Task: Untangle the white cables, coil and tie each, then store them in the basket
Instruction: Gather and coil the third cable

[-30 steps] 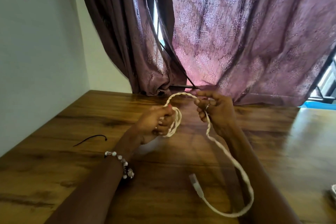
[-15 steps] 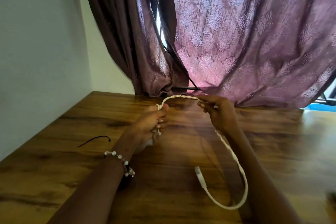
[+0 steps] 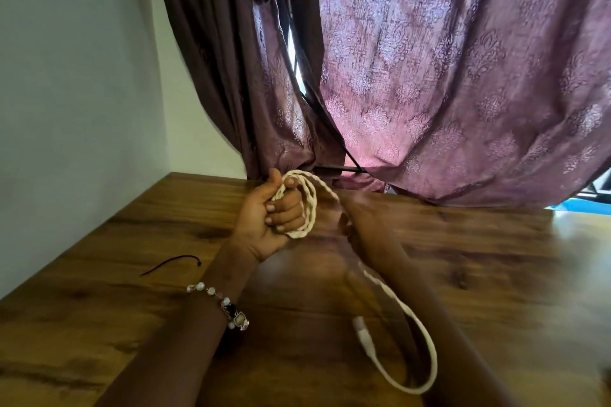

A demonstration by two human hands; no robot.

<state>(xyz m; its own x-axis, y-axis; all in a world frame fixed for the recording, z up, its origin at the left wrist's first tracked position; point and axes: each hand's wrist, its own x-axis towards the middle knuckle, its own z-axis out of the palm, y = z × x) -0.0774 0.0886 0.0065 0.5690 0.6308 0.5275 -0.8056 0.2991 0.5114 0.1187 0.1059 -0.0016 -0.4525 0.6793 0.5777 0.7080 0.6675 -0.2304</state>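
- Wooden table (image 3: 479, 274) fills the lower frame, a work surface.
- White cable (image 3: 309, 205), mid-frame: loops wrap the left hand (image 3: 264, 225), whose curled fingers clamp them so the coil holds shape.
- Right hand (image 3: 350, 225) is blurred; its grip cannot be told.
- Connector (image 3: 363, 335) trails at lower centre, seemingly uncoiled slack.

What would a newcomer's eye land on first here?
The twisted white cable, looped into a coil that the left hand grips mid-frame above the brown wooden table. Its loose tail curves to a white plug at lower right. Behind hangs a purple patterned curtain.
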